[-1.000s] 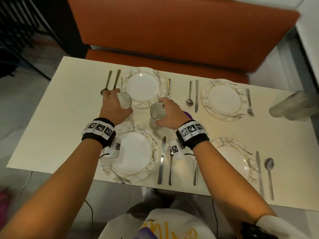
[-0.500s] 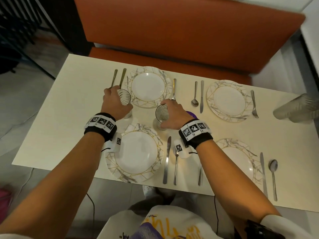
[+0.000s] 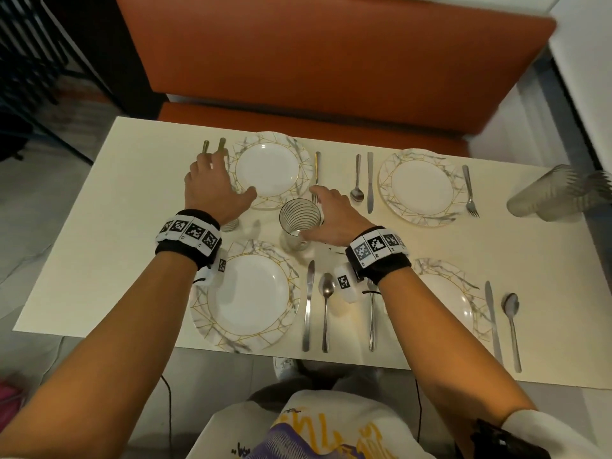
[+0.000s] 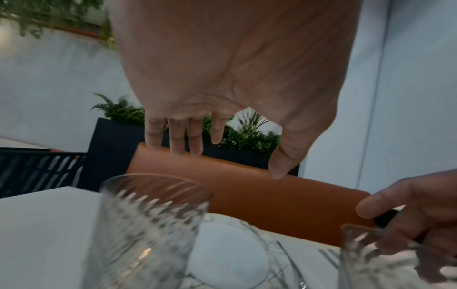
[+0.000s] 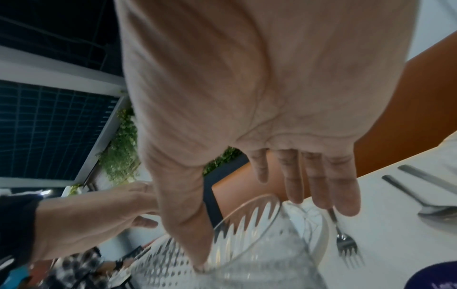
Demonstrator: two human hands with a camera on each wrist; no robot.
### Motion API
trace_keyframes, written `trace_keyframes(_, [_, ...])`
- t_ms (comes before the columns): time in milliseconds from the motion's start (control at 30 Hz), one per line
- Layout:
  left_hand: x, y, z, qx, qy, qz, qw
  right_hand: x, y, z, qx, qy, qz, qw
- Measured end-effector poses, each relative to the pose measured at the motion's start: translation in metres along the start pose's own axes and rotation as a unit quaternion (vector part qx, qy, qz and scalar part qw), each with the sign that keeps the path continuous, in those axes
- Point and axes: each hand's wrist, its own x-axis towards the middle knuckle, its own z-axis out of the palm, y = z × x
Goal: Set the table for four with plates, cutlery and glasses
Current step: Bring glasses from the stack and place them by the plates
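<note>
Hands [image 3: 215,190] [image 3: 334,220] open above four plates [image 3: 268,170], two glasses [image 3: 299,226].

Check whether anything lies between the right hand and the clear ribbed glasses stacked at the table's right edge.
Between the right hand and the stacked glasses lie a steel spoon, a steel knife, a white marbled plate and a steel fork, all flat; a raised hand should clear them.

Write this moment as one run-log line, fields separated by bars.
left hand: open, above left glass | right hand: open, beside right glass | both glasses upright on table
</note>
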Motion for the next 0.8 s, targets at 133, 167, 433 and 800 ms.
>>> trace_keyframes(133, [-0.002, 0.058, 0.004, -0.015, -0.038, 0.058, 0.998, -0.025, 0.036, -0.032, 0.039, 0.05, 0.007, 0.998])
trace_keyframes(167, [-0.003, 0.074, 0.008, -0.022, -0.051, 0.077, 0.995, -0.031, 0.047, -0.04, 0.045, 0.062, 0.009, 0.997])
trace_keyframes(433, [-0.022, 0.271, 0.068, -0.062, -0.171, 0.211, 0.96, -0.102, 0.188, -0.138, 0.091, 0.187, 0.085, 0.974])
trace_keyframes(800, [-0.01, 0.541, 0.171, -0.06, -0.227, 0.319, 0.918, -0.139, 0.403, -0.291, -0.149, 0.252, 0.182, 0.939])
